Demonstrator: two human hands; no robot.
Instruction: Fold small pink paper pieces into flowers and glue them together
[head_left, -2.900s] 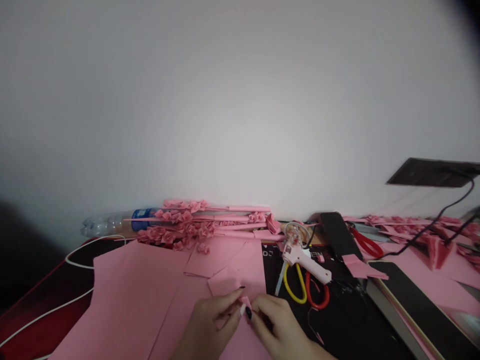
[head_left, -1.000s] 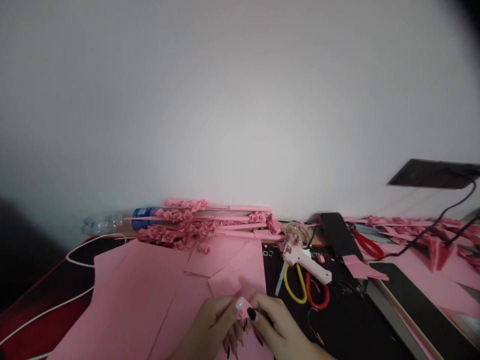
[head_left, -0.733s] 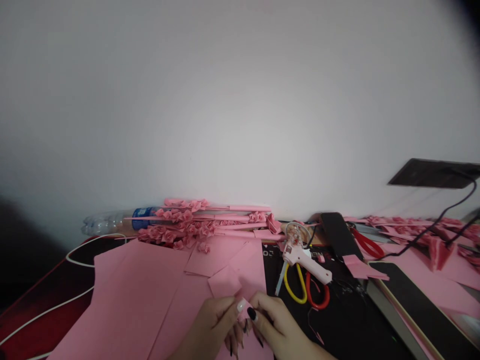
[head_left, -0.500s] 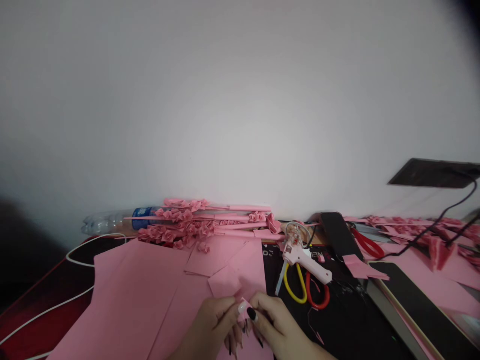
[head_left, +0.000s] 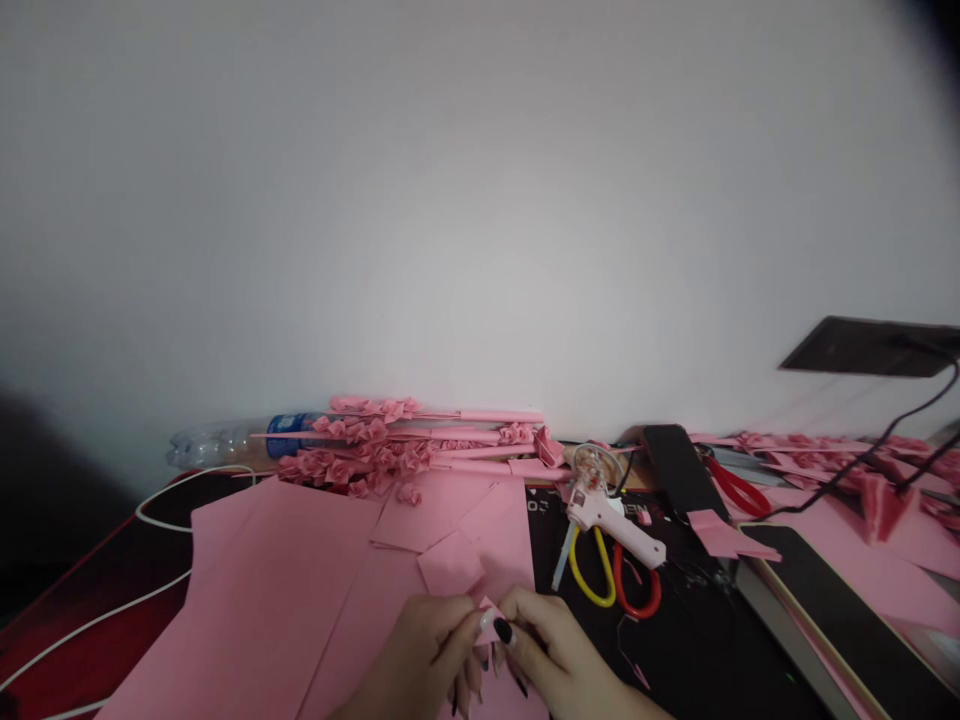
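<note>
At the bottom centre, my left hand and my right hand meet over pink sheets. Between their thumbs and fingertips they pinch a small folded piece of pink paper; much of it is hidden by the fingers. Just beyond them lies a small pink paper square, on top of larger pink paper sheets. Farther back rest several pink paper flowers with rolled paper stems.
Right of my hands are a pink glue gun, yellow-handled scissors and a red handle loop. A dark phone leans near the wall. A plastic bottle lies back left; a white cable crosses the left side.
Both hands stay in nearly the same place, still pinching the paper. The fingers and the folded piece have shifted very slightly; the view moved a little.
</note>
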